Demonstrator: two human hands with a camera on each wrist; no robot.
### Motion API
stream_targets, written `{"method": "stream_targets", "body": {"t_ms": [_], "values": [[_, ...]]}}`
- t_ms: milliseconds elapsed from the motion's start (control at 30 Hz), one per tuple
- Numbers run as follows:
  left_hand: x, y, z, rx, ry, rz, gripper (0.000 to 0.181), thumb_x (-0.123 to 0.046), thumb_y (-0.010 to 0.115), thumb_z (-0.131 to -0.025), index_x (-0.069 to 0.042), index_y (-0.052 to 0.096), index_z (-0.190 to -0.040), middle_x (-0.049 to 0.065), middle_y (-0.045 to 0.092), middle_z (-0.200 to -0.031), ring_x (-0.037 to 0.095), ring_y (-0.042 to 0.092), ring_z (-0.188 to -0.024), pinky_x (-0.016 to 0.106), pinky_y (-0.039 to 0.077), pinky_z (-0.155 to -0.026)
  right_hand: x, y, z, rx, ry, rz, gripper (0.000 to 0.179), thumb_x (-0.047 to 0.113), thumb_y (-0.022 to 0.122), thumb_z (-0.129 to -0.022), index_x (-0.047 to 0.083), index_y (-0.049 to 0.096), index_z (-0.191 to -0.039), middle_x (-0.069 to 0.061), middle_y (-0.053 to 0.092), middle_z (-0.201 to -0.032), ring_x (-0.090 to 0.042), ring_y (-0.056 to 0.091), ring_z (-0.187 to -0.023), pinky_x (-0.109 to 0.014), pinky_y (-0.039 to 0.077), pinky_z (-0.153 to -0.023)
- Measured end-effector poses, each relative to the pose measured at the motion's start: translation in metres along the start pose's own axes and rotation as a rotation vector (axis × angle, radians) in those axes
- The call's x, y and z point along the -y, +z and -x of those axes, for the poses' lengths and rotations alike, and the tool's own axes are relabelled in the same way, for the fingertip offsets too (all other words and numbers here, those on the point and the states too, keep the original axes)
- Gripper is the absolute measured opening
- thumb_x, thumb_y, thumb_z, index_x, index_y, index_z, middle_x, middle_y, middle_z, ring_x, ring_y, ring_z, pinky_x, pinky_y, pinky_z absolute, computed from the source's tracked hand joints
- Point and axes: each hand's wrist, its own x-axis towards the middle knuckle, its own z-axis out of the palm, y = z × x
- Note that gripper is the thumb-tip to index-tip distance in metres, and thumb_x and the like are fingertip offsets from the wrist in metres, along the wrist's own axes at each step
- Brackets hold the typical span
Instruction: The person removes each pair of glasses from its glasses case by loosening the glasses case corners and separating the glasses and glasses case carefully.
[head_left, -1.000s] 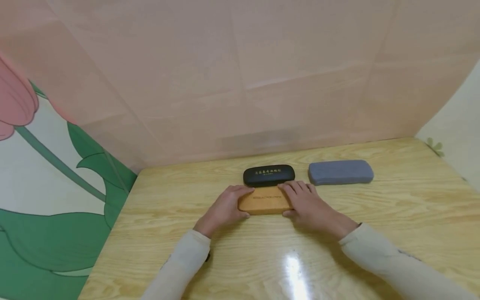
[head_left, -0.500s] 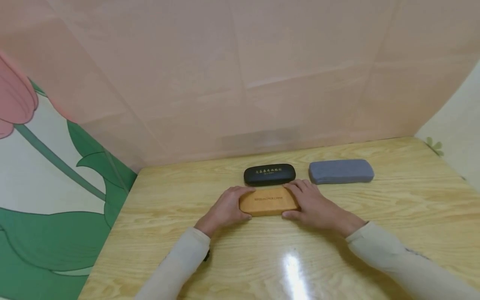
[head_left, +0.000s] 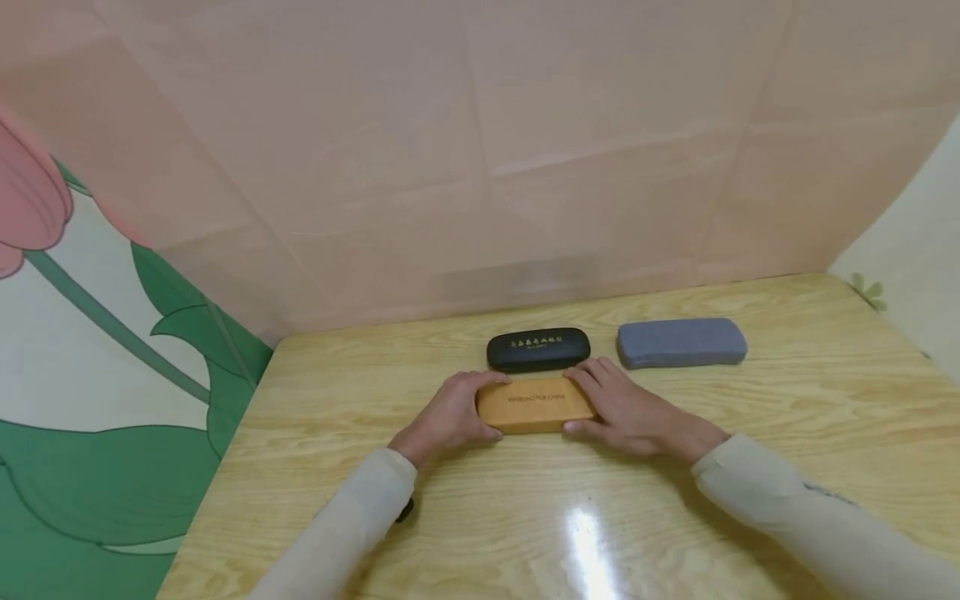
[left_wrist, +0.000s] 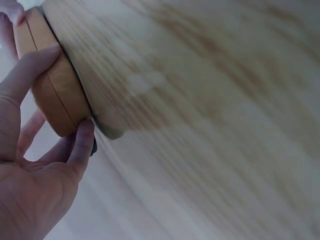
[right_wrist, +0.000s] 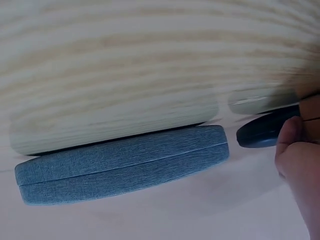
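A tan-orange glasses case [head_left: 536,406] with small dark lettering on its lid lies closed on the table. My left hand [head_left: 450,417] grips its left end, thumb on the near side and fingers around the far side. At the other end my right hand [head_left: 626,410] holds it in the same way. In the left wrist view, the seam of the orange case [left_wrist: 56,92] shows as a thin line between thumb and fingers. Just behind it sits a black glasses case [head_left: 538,350] with gold lettering, a narrow strip of table between them.
A grey-blue glasses case [head_left: 682,343] lies at the back right, beside the black one; its fabric-like side fills much of the right wrist view. The wood-grain table [head_left: 480,533] meets a pink sheet [head_left: 480,167] at the back. A tulip-patterned covering [head_left: 90,350] stands at left.
The orange case has come slightly toward me, leaving a small gap from the black case. Both hands keep hold of its ends. The other two cases have stayed put.
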Motion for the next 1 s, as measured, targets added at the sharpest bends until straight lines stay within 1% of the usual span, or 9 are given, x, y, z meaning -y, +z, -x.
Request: {"method": "stream_targets", "body": {"t_ms": [133, 333, 500, 600, 700, 767, 833, 900, 1000], "values": [[0.000, 0.000, -0.001, 0.000, 0.010, -0.009, 0.079, -0.019, 0.094, -0.065, -0.024, 0.060, -0.135, 0.001, 0.061, -0.139, 0.025, 0.055, -0.128, 0.043, 0.045, -0.109, -0.002, 0.000, -0.001, 0.013, -0.003, -0.014, 0.074, 0.061, 0.049, -0.097, 0.007, 0.039, -0.147, -0.009, 0.045, -0.137, -0.021, 0.043, -0.121, -0.044, 0.043, -0.104], [0.000, -0.001, 0.003, 0.009, 0.043, -0.045, 0.081, -0.022, 0.095, -0.063, -0.024, 0.059, -0.136, 0.001, 0.063, -0.136, 0.023, 0.058, -0.122, 0.041, 0.046, -0.107, -0.001, -0.003, 0.000, 0.024, 0.001, -0.051, 0.066, 0.058, 0.049, -0.098, 0.009, 0.044, -0.142, -0.006, 0.048, -0.132, -0.019, 0.044, -0.117, -0.043, 0.044, -0.103], [0.000, -0.002, 0.006, 0.006, 0.053, -0.034, 0.083, -0.024, 0.096, -0.062, -0.025, 0.059, -0.136, 0.000, 0.064, -0.135, 0.022, 0.060, -0.118, 0.043, 0.047, -0.106, -0.001, -0.004, -0.002, 0.050, 0.054, -0.096, 0.066, 0.060, 0.045, -0.099, 0.010, 0.046, -0.141, -0.005, 0.050, -0.129, -0.018, 0.047, -0.113, -0.044, 0.045, -0.099], [0.000, -0.002, 0.007, 0.004, 0.042, -0.041, 0.085, -0.026, 0.096, -0.062, -0.027, 0.058, -0.138, 0.000, 0.063, -0.136, 0.022, 0.060, -0.118, 0.044, 0.047, -0.106, -0.001, -0.006, -0.005, 0.076, 0.100, -0.142, 0.065, 0.060, 0.044, -0.099, 0.010, 0.049, -0.140, -0.005, 0.052, -0.125, -0.017, 0.049, -0.108, -0.043, 0.045, -0.096], [0.000, -0.001, 0.007, 0.006, 0.022, -0.041, 0.087, -0.028, 0.096, -0.062, -0.029, 0.055, -0.139, -0.002, 0.061, -0.138, 0.022, 0.058, -0.122, 0.044, 0.047, -0.107, -0.002, -0.010, -0.009, 0.087, 0.128, -0.189, 0.059, 0.057, 0.044, -0.101, 0.011, 0.054, -0.137, -0.004, 0.055, -0.122, -0.018, 0.051, -0.107, -0.044, 0.045, -0.095], [0.000, -0.001, 0.007, 0.001, 0.000, -0.022, 0.089, -0.028, 0.096, -0.062, -0.030, 0.054, -0.140, -0.002, 0.060, -0.139, 0.022, 0.057, -0.123, 0.045, 0.047, -0.107, -0.002, -0.013, -0.012, 0.073, 0.145, -0.211, 0.054, 0.054, 0.043, -0.102, 0.012, 0.058, -0.132, -0.005, 0.058, -0.122, -0.020, 0.054, -0.108, -0.046, 0.046, -0.096], [-0.001, -0.001, 0.007, -0.004, -0.024, 0.008, 0.090, -0.027, 0.097, -0.062, -0.031, 0.051, -0.139, -0.002, 0.059, -0.139, 0.021, 0.057, -0.120, 0.044, 0.049, -0.105, -0.003, -0.016, -0.014, 0.050, 0.157, -0.226, 0.051, 0.052, 0.043, -0.103, 0.011, 0.062, -0.128, -0.007, 0.061, -0.122, -0.024, 0.057, -0.110, -0.050, 0.047, -0.096], [-0.002, -0.002, 0.007, -0.018, -0.038, 0.038, 0.092, -0.025, 0.097, -0.061, -0.029, 0.048, -0.139, 0.001, 0.059, -0.136, 0.021, 0.057, -0.115, 0.043, 0.050, -0.103, -0.003, -0.016, -0.017, 0.027, 0.184, -0.226, 0.052, 0.053, 0.042, -0.103, 0.011, 0.064, -0.125, -0.008, 0.064, -0.123, -0.028, 0.059, -0.115, -0.053, 0.046, -0.100], [-0.003, -0.003, 0.008, -0.037, -0.044, 0.058, 0.098, -0.021, 0.097, -0.060, -0.026, 0.043, -0.142, 0.004, 0.057, -0.131, 0.021, 0.055, -0.110, 0.043, 0.049, -0.103, -0.003, -0.016, -0.020, 0.004, 0.223, -0.219, 0.055, 0.057, 0.040, -0.102, 0.012, 0.065, -0.124, -0.007, 0.068, -0.116, -0.027, 0.063, -0.108, -0.052, 0.050, -0.095]]}}
